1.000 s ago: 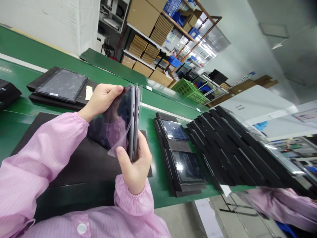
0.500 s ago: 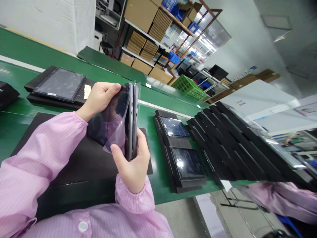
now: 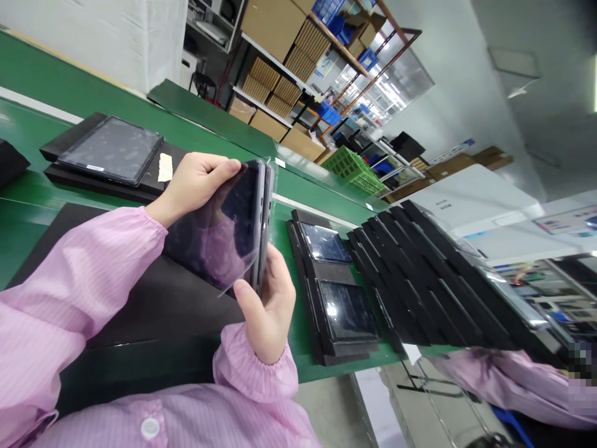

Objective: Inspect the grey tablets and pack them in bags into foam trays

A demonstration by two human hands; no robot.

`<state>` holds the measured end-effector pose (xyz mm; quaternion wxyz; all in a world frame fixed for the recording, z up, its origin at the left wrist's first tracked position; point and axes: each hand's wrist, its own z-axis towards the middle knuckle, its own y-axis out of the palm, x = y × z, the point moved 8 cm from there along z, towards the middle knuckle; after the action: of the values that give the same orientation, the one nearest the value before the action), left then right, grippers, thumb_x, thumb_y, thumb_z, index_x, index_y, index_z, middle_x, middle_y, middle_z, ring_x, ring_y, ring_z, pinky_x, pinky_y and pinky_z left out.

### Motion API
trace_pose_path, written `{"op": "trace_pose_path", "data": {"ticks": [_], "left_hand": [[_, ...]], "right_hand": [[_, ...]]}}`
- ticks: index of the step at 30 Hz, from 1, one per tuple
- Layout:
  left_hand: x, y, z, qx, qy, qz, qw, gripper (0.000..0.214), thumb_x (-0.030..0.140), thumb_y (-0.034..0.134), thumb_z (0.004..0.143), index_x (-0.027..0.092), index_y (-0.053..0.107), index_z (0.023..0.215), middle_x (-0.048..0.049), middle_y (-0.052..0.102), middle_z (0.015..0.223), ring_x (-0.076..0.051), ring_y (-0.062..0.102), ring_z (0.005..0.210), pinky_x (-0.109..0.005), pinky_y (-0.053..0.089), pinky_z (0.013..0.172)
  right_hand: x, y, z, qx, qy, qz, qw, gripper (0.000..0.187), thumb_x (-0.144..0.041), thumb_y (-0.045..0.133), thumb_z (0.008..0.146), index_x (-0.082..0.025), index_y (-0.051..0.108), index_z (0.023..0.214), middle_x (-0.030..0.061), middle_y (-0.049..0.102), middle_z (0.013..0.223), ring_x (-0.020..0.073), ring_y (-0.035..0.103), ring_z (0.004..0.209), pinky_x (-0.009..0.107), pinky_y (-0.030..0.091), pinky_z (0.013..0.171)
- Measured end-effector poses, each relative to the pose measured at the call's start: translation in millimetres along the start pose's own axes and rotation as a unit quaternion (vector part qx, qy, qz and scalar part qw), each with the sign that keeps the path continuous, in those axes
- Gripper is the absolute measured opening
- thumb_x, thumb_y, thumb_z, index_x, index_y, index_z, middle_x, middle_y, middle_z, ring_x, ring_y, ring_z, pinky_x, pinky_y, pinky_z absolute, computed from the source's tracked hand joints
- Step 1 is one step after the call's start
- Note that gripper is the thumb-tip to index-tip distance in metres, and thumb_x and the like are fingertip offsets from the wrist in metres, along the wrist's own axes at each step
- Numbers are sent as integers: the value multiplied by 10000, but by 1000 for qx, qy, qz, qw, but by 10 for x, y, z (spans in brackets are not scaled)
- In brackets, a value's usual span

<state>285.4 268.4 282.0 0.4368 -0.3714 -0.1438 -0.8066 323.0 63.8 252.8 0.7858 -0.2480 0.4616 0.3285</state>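
Two dark tablets (image 3: 224, 227) stand tilted on edge, face to face or back to back, their grey sides with small ports turned toward the right. Clear film lies over the glossy near screen and sticks out at its lower corner. My left hand (image 3: 200, 183) is closed on the upper edge, thumb on top. From the lower right, my right hand (image 3: 270, 305) wraps round the pair, its thumb by the loose film corner; its other fingers are partly hidden behind. Below them lies a black foam sheet (image 3: 125, 311) on the green bench.
At the left, another tablet (image 3: 114, 149) rests on black foam beside a yellow note (image 3: 165, 168). Two tablets lie in a black tray (image 3: 333, 269) at the right, next to stacked black trays (image 3: 420, 280). A co-worker's pink sleeve (image 3: 504, 379) shows at lower right.
The tablets have turned so that more of the near screen faces me, and they moved slightly right with both hands. The film lies flatter over the screen.
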Motion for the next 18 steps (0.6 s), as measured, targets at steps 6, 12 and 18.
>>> {"op": "trace_pose_path", "data": {"ticks": [6, 12, 18], "left_hand": [[38, 19, -55, -1, 16, -22, 1000, 714, 765, 455, 881, 176, 387, 485, 10, 355, 450, -89, 302, 426, -275, 190, 429], [114, 17, -210, 1, 28, -11, 1000, 730, 814, 432, 852, 155, 603, 591, -55, 604, 591, -157, 540, 564, -288, 393, 548], [149, -30, -487, 30, 33, 40, 998, 602, 680, 410, 947, 210, 726, 743, -68, 744, 851, -228, 664, 885, -378, 468, 933]], "right_hand": [[33, 31, -41, -43, 5, 60, 997, 492, -414, 701, 861, -239, 611, 1312, 76, 722, 1159, 257, 720, 1002, 384, 614, 846], [-63, 159, -148, -48, 2, -25, 999, 598, -413, 783, 769, -232, 601, 1310, 110, 644, 1250, 298, 661, 1121, 421, 594, 909], [-184, 278, -279, -57, -29, -56, 996, 537, -313, 695, 782, -203, 588, 1296, 101, 683, 1107, 300, 677, 1063, 475, 564, 987]]}}
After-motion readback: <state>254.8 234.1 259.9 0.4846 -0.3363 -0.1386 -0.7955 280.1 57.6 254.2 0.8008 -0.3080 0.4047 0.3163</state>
